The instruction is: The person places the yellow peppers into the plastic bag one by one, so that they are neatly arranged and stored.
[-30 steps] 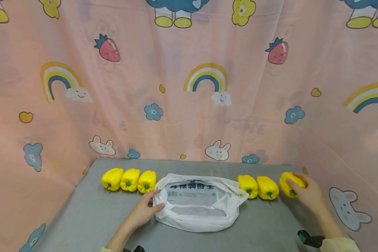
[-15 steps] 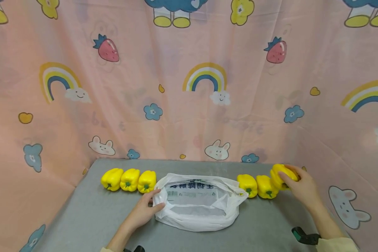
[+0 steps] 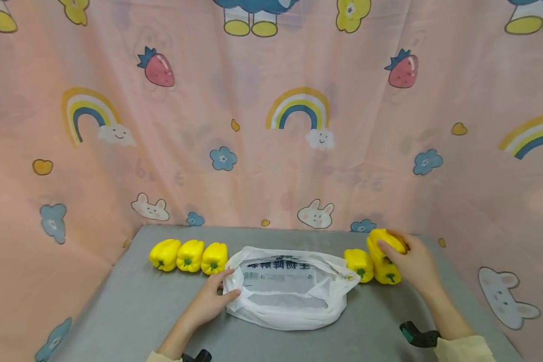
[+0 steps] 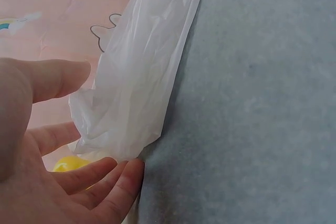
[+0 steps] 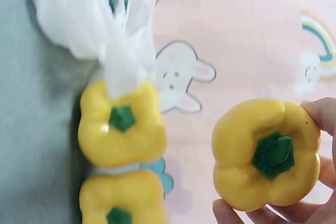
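My right hand holds a yellow bell pepper up over the row on the right, thumb on one side and fingers on the other. Its green stem faces the camera in the right wrist view, where the bell pepper hangs apart from the two lying ones. A white plastic bag lies in the middle with its mouth spread. At the bag's left end rests my left hand. From the left wrist, its fairly straight fingers touch the bag's end, with the thumb apart from them.
Two yellow bell peppers sit right of the bag, the nearer one against its handle. Left of the bag is a row of yellow bell peppers. The grey table ends at a pink patterned curtain.
My right hand has lifted the yellow bell pepper off the right end of the row and carried it left over its neighbour. My left hand stays at the bag.
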`<state>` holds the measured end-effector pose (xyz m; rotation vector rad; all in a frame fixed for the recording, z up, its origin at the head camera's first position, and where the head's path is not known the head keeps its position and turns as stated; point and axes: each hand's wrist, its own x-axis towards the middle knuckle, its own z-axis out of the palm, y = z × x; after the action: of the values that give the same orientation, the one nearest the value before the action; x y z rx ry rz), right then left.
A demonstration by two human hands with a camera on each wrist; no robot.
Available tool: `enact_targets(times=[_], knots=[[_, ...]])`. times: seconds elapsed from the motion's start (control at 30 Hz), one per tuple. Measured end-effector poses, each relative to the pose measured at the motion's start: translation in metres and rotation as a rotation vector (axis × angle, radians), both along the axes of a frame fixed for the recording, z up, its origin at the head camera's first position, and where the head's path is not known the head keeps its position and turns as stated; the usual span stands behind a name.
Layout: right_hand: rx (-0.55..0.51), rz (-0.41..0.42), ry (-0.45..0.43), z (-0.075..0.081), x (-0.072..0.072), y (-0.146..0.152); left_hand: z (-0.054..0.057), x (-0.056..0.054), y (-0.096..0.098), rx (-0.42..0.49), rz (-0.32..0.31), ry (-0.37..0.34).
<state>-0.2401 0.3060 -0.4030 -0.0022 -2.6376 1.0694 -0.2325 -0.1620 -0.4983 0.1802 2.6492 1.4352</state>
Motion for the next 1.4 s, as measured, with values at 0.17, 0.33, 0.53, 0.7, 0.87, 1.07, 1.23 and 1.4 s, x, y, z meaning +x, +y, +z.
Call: enact_targets(times=[0.17, 0.33, 0.53, 0.7, 0.87, 1.07, 1.23, 1.4], knots=[[0.005, 0.012, 0.015, 0.003, -0.001, -0.018, 0.0, -0.001, 0.001, 0.002, 0.003, 0.007], [-0.012, 0.031, 0.025, 0.002, -0.002, -0.036, -0.001, 0.0, 0.0, -0.005, 0.003, -0.002], [-0.041, 0.073, 0.058, -0.002, -0.006, -0.057, -0.001, 0.001, -0.001, 0.004, 0.017, -0.007], [-0.072, 0.091, 0.087, -0.008, -0.008, -0.071, 0.001, 0.002, -0.001, 0.005, 0.011, 0.004], [-0.125, 0.107, 0.064, -0.013, -0.008, -0.086, 0.003, 0.002, 0.0, 0.007, 0.007, -0.006], [-0.149, 0.124, 0.076, -0.015, -0.009, -0.103, 0.004, 0.002, 0.002, 0.005, 0.008, -0.016], [-0.153, 0.148, 0.087, -0.017, -0.013, -0.118, 0.003, 0.001, 0.001, 0.007, 0.008, -0.008], [-0.198, 0.174, 0.045, -0.022, -0.013, -0.134, 0.002, 0.0, 0.0, 0.025, -0.018, -0.01]])
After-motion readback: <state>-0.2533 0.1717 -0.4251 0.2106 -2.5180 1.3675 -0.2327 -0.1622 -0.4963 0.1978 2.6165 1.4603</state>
